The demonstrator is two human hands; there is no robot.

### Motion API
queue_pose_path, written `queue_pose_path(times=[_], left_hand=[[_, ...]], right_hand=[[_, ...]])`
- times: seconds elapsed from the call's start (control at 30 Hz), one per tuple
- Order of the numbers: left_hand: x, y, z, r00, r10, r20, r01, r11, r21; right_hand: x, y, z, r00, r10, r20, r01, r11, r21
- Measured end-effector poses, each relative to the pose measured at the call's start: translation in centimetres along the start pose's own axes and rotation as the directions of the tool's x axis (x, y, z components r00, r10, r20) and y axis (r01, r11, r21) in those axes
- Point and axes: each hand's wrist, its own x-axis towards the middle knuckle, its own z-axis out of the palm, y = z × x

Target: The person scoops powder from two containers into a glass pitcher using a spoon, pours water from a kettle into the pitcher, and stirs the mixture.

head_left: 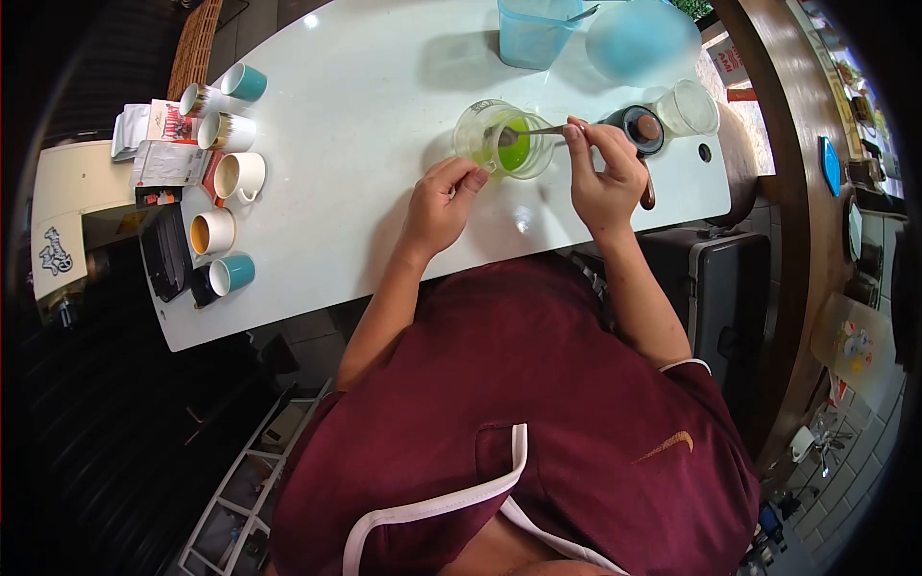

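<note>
A clear cup (469,134) with bright green liquid (516,152) inside is over the white table, tilted with its mouth toward the right. The fingers of my left hand (440,209) are closed on its near side, around what looks like a handle. Pinched between the thumb and fingers of my right hand (607,178) is a metal spoon (545,131). Its bowl end reaches into the cup, at the green liquid. Just beyond my right hand stands a dark round container (629,120) with a brown top, partly hidden by the fingers.
Mugs and cups (240,178) line the left side of the white table (327,163), beside packets (171,163) and a black tray (165,252). At the back are a light-blue container (533,40) and a blurred pale-blue round object (643,43). A clear plastic cup (689,108) stands right.
</note>
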Motion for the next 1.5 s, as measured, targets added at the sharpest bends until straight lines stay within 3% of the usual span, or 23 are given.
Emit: queue_pose_path(times=[0.07,0.2,0.37,0.43,0.5,0.57,0.6,0.7,0.77,0.87,0.9,0.97,1.03,1.1,1.2,1.23,1.33,1.43,1.5], left_hand=[[-0.1,0.1,-0.1,1.0,-0.029,0.003,0.029,0.999,-0.019],[0.1,0.3,0.0,1.0,0.012,0.001,-0.012,1.0,-0.004],[0.1,0.3,0.1,0.998,0.062,-0.015,-0.061,0.998,0.023],[0.1,0.2,0.1,1.0,0.018,-0.007,-0.018,1.0,-0.02],[0.0,0.4,0.0,1.0,-0.006,-0.012,0.006,0.999,-0.044],[0.0,0.4,0.0,1.0,-0.027,-0.014,0.026,0.997,-0.068],[0.0,0.3,0.0,1.0,-0.022,-0.014,0.021,0.998,-0.058],[0.1,0.4,-0.2,1.0,-0.009,0.005,0.01,1.0,-0.02],[0.2,0.4,-0.3,1.0,-0.005,0.018,0.005,1.0,0.009],[0.2,0.5,-0.2,1.0,0.009,0.006,-0.009,1.0,-0.012],[0.1,0.4,-0.2,1.0,-0.005,-0.001,0.005,0.999,-0.039],[0.0,0.3,-0.2,1.0,-0.018,-0.006,0.018,0.998,-0.065],[-0.1,0.3,-0.2,0.999,-0.038,-0.015,0.036,0.996,-0.087],[-0.1,0.3,-0.2,0.999,-0.048,-0.014,0.046,0.995,-0.09],[0.0,0.5,-0.2,0.999,-0.047,-0.015,0.046,0.996,-0.078],[0.0,0.6,-0.3,0.999,-0.038,-0.017,0.037,0.997,-0.061],[0.0,0.7,-0.3,0.999,-0.032,-0.02,0.031,0.997,-0.064],[-0.2,0.2,-0.3,0.998,-0.064,-0.015,0.062,0.992,-0.112],[-0.3,0.0,-0.2,0.997,-0.078,-0.013,0.076,0.989,-0.127]], right_hand=[[0.8,-0.2,-0.4,0.981,-0.194,-0.007,0.193,0.98,-0.042],[0.8,-0.2,-0.6,0.949,-0.297,0.111,0.31,0.941,-0.133],[-0.7,0.2,0.2,0.984,-0.141,0.106,0.148,0.987,-0.058],[-1.0,0.3,0.5,0.994,0.108,-0.012,-0.106,0.99,0.089],[-0.3,0.0,0.2,0.995,0.089,-0.045,-0.085,0.994,0.073],[0.7,-0.3,-0.5,0.978,-0.208,0.006,0.207,0.975,-0.075],[1.0,-0.3,-0.7,0.963,-0.265,0.046,0.268,0.957,-0.111],[1.0,-0.5,-0.9,0.948,-0.283,0.145,0.304,0.941,-0.148],[0.4,-0.3,-0.5,0.951,-0.264,0.159,0.287,0.947,-0.143],[-0.5,-0.2,0.1,0.994,0.005,0.106,-0.003,1.0,-0.015],[-0.5,-0.1,0.2,0.994,0.005,0.106,-0.004,1.0,-0.013],[-0.5,0.2,0.5,0.997,0.072,-0.018,-0.07,0.995,0.071],[0.1,0.0,0.2,0.999,0.009,-0.042,-0.006,0.998,0.06],[0.8,-0.1,-0.1,0.975,-0.221,0.0,0.221,0.974,-0.052],[0.7,-0.3,-0.2,0.952,-0.294,0.087,0.303,0.945,-0.12],[0.5,-0.4,-0.1,0.951,-0.295,0.088,0.304,0.946,-0.116],[-0.5,-0.5,0.5,0.995,-0.079,0.055,0.081,0.996,-0.04],[-0.4,-0.4,0.9,0.997,-0.041,-0.072,0.044,0.998,0.053],[0.3,-0.4,0.5,0.991,-0.117,-0.069,0.118,0.993,0.015]])
